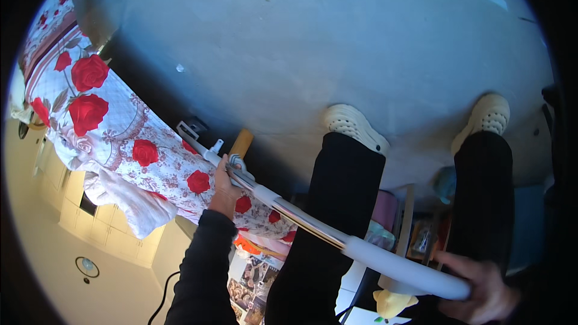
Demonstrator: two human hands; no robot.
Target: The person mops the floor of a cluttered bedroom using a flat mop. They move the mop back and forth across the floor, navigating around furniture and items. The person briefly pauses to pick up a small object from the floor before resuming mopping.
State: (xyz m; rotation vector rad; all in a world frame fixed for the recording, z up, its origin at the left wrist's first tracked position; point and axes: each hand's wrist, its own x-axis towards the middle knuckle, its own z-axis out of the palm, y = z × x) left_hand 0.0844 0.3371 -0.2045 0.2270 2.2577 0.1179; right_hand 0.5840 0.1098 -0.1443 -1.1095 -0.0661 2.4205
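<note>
A long pole with chrome tube sections and white sleeves slants from the bed's edge down to the lower right. My left hand grips its upper-left part, close to a white clip and a grey looped fitting. At the other end, the thick white grip meets my right hand, which is blurred and wraps around its end with one finger stretched out. Near the floor, the pole's far end reaches a small grey-white frame; its exact kind is unclear.
A bed with a rose-print cover runs along the left, and a wooden leg juts out beneath it. My cream clogs stand on the grey floor. Behind my legs are a shelf with items and a yellow plush toy.
</note>
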